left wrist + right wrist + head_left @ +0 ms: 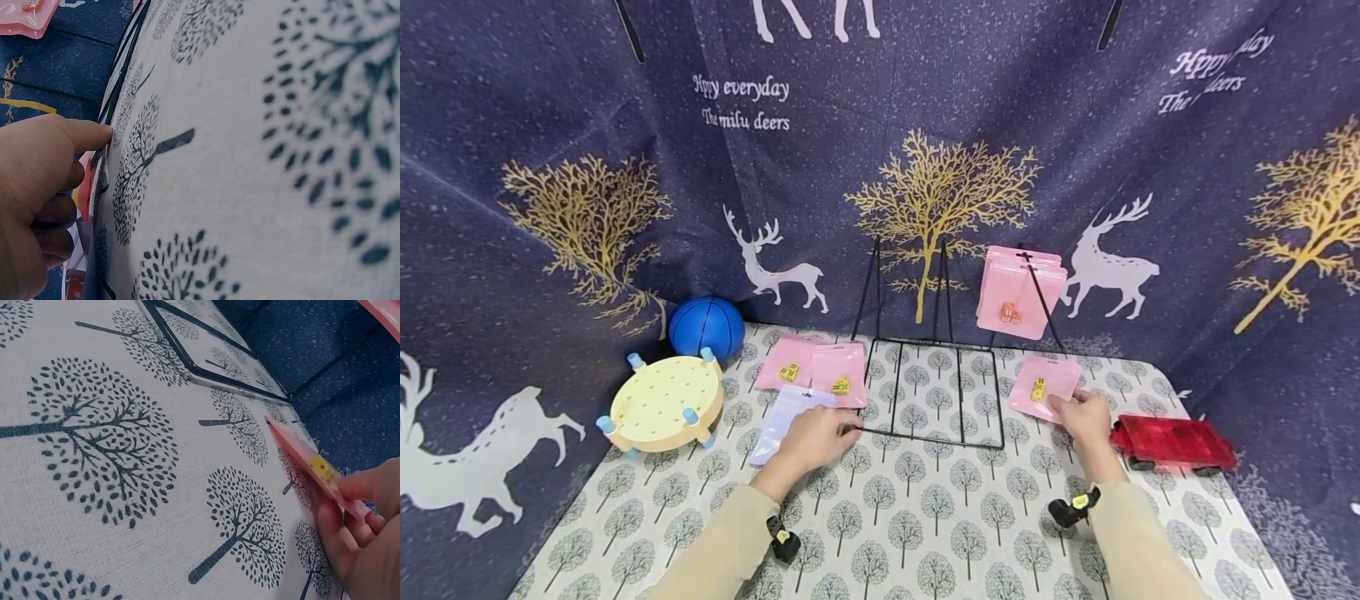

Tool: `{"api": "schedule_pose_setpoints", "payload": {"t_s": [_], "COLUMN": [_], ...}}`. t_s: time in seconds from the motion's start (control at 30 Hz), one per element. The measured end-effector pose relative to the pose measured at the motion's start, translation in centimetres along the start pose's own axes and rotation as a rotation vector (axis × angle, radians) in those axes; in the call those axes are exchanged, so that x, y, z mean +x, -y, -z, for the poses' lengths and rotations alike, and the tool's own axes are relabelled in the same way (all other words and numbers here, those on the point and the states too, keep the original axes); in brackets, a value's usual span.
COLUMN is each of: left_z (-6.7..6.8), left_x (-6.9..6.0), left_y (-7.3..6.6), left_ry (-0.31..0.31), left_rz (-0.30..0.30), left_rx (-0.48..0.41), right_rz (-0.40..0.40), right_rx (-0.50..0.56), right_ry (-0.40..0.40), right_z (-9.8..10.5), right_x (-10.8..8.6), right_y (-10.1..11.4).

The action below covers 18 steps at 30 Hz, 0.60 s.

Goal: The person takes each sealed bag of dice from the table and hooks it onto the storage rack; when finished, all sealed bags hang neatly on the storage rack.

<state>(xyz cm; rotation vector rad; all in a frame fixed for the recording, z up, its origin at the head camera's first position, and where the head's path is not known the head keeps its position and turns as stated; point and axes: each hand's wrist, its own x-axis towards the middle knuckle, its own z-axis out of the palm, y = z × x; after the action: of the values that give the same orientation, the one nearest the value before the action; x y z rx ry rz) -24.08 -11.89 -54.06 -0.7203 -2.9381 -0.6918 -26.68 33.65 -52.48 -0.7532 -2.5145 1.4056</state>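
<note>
My right hand (1084, 417) pinches the lower right corner of a pink zip bag (1028, 392) with yellow dice in it, right of the black wire display rack (961, 400). In the right wrist view the bag (294, 447) is tilted, with the thumb on its face. My left hand (820, 437) holds the rack's front left corner; in the left wrist view the thumb lies against the wire and the other fingers are curled. Pink bags (1000, 287) with orange dice hang from the rack's right hook. Beside the left hand lies a pale purple bag (778, 425).
Two pink bags with yellow dice, one at the left (775, 362) and one nearer the rack (838, 358), lie behind the left hand. A yellow round stool-like toy (666, 400) and a blue ball (706, 327) stand left. A red toy cart (1176, 442) is right of my right hand.
</note>
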Motion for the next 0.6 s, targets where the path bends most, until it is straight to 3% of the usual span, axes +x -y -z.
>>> {"api": "schedule_pose_setpoints", "payload": {"t_s": [0.6], "left_z": [-0.2], "left_x": [0.0], "left_y": [0.1], "left_ry": [0.002], "left_rz": [0.007], "left_rx": [0.005], "right_rz": [-0.033], "right_rx": [0.125], "right_ry": [0.065], "right_z": [0.1], "right_x": [-1.5], "right_y": [-0.4]}}
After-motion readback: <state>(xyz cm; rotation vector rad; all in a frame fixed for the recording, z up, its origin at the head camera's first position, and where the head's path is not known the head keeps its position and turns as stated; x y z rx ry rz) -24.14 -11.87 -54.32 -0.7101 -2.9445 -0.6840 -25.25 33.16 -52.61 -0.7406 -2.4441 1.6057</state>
